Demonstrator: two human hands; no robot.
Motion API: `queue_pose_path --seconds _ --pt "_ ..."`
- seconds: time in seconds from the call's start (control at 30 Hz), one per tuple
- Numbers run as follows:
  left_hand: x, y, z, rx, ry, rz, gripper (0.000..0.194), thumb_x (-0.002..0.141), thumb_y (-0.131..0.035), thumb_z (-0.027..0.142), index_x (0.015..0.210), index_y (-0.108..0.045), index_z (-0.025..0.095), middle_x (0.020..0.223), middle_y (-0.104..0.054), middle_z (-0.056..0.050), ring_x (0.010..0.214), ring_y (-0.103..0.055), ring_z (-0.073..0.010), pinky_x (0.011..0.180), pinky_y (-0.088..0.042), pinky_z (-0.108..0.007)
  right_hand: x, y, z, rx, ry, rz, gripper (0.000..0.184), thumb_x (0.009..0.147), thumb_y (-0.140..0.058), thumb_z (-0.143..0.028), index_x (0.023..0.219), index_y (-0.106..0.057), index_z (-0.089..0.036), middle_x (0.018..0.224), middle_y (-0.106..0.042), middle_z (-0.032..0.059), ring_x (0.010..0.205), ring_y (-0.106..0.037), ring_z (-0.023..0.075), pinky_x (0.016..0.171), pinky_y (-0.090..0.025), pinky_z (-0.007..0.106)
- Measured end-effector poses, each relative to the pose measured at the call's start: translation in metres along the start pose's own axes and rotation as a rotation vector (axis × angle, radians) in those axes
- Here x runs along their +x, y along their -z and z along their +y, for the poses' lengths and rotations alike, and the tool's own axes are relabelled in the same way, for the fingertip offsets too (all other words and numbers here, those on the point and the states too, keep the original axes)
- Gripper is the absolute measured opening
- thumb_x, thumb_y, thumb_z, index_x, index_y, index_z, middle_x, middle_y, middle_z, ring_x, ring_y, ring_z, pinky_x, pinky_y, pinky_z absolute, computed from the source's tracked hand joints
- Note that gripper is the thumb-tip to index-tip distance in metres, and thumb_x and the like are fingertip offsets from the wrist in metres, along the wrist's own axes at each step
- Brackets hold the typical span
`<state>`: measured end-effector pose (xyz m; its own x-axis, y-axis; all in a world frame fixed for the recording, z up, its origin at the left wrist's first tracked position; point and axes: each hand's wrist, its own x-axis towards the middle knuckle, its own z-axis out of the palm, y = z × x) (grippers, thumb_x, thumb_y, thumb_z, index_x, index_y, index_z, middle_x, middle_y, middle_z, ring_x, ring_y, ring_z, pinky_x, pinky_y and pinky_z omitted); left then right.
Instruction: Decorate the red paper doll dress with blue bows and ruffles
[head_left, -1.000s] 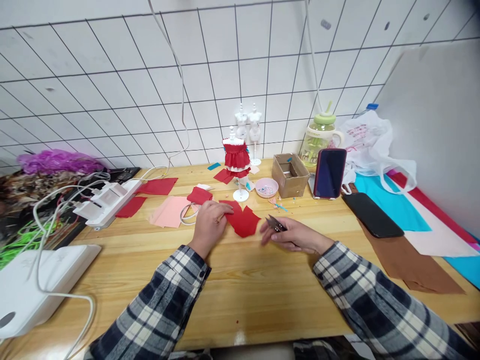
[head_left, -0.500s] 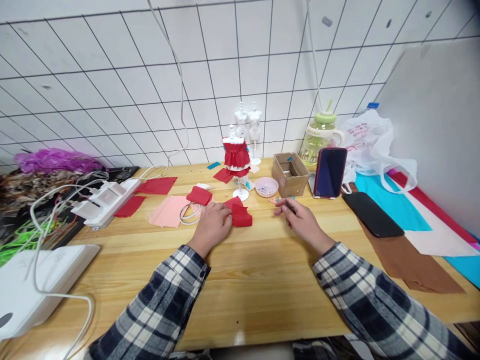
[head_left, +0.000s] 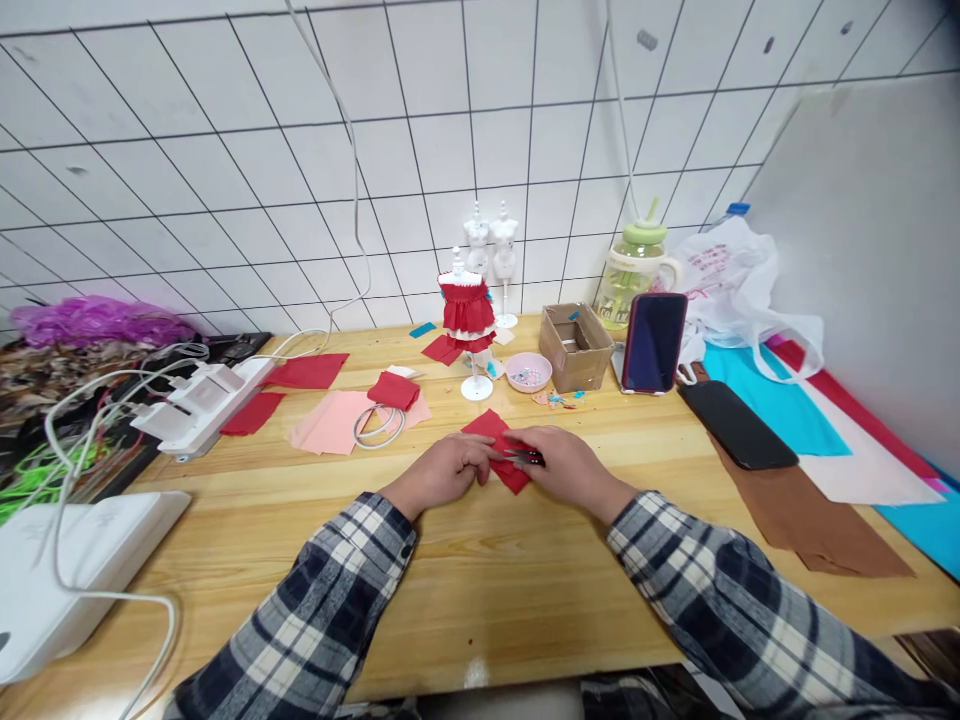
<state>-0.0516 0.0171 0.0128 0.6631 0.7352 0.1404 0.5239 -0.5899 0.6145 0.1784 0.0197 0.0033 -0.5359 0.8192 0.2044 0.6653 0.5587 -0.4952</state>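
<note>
A piece of red cloth (head_left: pixel 491 425) lies flat at an angle on the table in front of me. My left hand (head_left: pixel 442 470) is at its left edge, fingers curled and the fingertips pressed on it. From the other side, my right hand (head_left: pixel 566 465) closes around small black-handled scissors (head_left: pixel 529 457), whose metal tip points left over the cloth, close to the left fingertips. Behind the cloth stands a small white dress form (head_left: pixel 477 388) wearing a red ruffled dress (head_left: pixel 469 308) with white trim.
Beyond the hands are a pink bowl of beads (head_left: pixel 529 373), a cardboard box (head_left: pixel 577 348) and an upright phone (head_left: pixel 654 343). A white cable coil (head_left: pixel 379 427) rests on pink cloth (head_left: pixel 322 422) at left, near a power strip (head_left: pixel 202 400). Brown cloth (head_left: pixel 817 520) lies at right under a black phone (head_left: pixel 739 425).
My right hand has moved left, bringing the scissors over the red cloth. The cloth, folded before, now lies flatter and nearer me, with both hands close together at it.
</note>
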Motion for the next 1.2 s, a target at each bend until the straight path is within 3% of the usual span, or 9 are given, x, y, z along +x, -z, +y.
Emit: queue_pose_path --seconds 0.1,0.2,0.37,0.47,0.6,0.7,0.87,1.0,1.2 --pt "0.000 0.001 0.002 -0.009 0.077 0.085 0.029 0.080 -0.042 0.006 0.090 -0.065 0.021 0.105 -0.071 -0.004 0.095 -0.064 -0.0162 0.086 -0.050 -0.031 -0.002 0.004 -0.003 -0.047 0.026 -0.046 0.031 0.081 -0.055 -0.013 0.105 -0.069 -0.026 0.098 -0.072 0.0039 0.092 -0.063 0.0208 0.081 -0.046 0.032" --pt "0.000 0.002 0.003 0.075 0.136 0.134 0.033 0.089 -0.043 0.019 0.118 -0.058 0.021 0.116 -0.067 -0.008 0.107 -0.060 -0.0199 0.094 -0.046 -0.037 -0.007 0.010 -0.004 0.062 0.099 -0.068 0.032 0.078 -0.057 -0.012 0.105 -0.069 -0.025 0.096 -0.073 0.0028 0.089 -0.064 0.0187 0.078 -0.045 0.028" --pt "0.002 -0.003 0.010 0.300 0.178 0.161 0.032 0.085 -0.057 0.044 0.109 -0.064 0.024 0.113 -0.068 -0.008 0.129 -0.045 -0.0294 0.113 -0.016 -0.056 -0.012 0.017 -0.009 0.329 0.150 -0.289 0.020 0.083 -0.057 -0.024 0.097 -0.072 -0.024 0.081 -0.074 -0.0015 0.069 -0.065 0.0145 0.064 -0.046 0.023" --pt "0.003 -0.009 0.015 0.323 0.177 0.137 0.047 0.072 -0.068 0.054 0.110 -0.064 0.025 0.119 -0.065 -0.008 0.131 -0.041 -0.0324 0.113 -0.006 -0.059 -0.008 0.018 -0.007 0.370 0.026 -0.157 0.027 0.091 -0.047 -0.033 0.094 -0.071 -0.021 0.083 -0.073 0.0010 0.073 -0.066 0.0161 0.066 -0.047 0.025" --pt "0.004 -0.011 0.018 0.275 0.128 0.014 0.059 0.071 -0.071 0.052 0.123 -0.057 0.027 0.135 -0.056 -0.008 0.138 -0.030 -0.0334 0.113 0.001 -0.060 -0.001 0.011 0.003 0.189 -0.143 0.186 0.039 0.086 -0.050 -0.020 0.125 -0.052 -0.019 0.109 -0.068 0.0073 0.098 -0.063 0.0207 0.085 -0.047 0.034" --pt "0.005 -0.008 0.018 0.243 0.105 -0.068 0.062 0.073 -0.069 0.048 0.129 -0.052 0.030 0.143 -0.048 -0.006 0.142 -0.024 -0.0318 0.113 0.004 -0.059 0.004 0.002 0.009 0.092 -0.079 0.218 0.042 0.084 -0.045 -0.010 0.125 -0.049 -0.015 0.116 -0.064 0.0107 0.107 -0.059 0.0207 0.092 -0.045 0.035" --pt "0.003 -0.003 0.010 0.254 0.166 -0.066 0.077 0.068 -0.070 0.059 0.136 -0.045 0.032 0.147 -0.043 -0.006 0.142 -0.023 -0.0347 0.111 0.009 -0.062 0.011 0.003 0.015 -0.137 -0.096 0.210 0.032 0.095 -0.039 -0.021 0.121 -0.057 -0.022 0.114 -0.065 0.0073 0.102 -0.059 0.0209 0.087 -0.046 0.032" --pt "0.004 -0.004 0.010 0.233 0.159 -0.026 0.075 0.070 -0.068 0.058 0.136 -0.046 0.031 0.144 -0.047 -0.007 0.139 -0.027 -0.0346 0.111 0.001 -0.062 0.014 0.006 0.022 -0.315 -0.121 0.203 0.039 0.095 -0.039 -0.023 0.132 -0.051 -0.018 0.114 -0.062 0.0118 0.102 -0.056 0.0246 0.087 -0.045 0.035" --pt "-0.009 0.031 0.002 0.465 0.330 0.325 0.034 0.087 -0.049 0.043 0.105 -0.068 0.021 0.110 -0.067 -0.010 0.107 -0.056 -0.0267 0.097 -0.038 -0.043 0.012 0.002 0.023 -0.338 -0.094 0.248 0.043 0.091 -0.044 -0.019 0.134 -0.048 -0.014 0.129 -0.056 0.0124 0.114 -0.047 0.0278 0.099 -0.038 0.042"
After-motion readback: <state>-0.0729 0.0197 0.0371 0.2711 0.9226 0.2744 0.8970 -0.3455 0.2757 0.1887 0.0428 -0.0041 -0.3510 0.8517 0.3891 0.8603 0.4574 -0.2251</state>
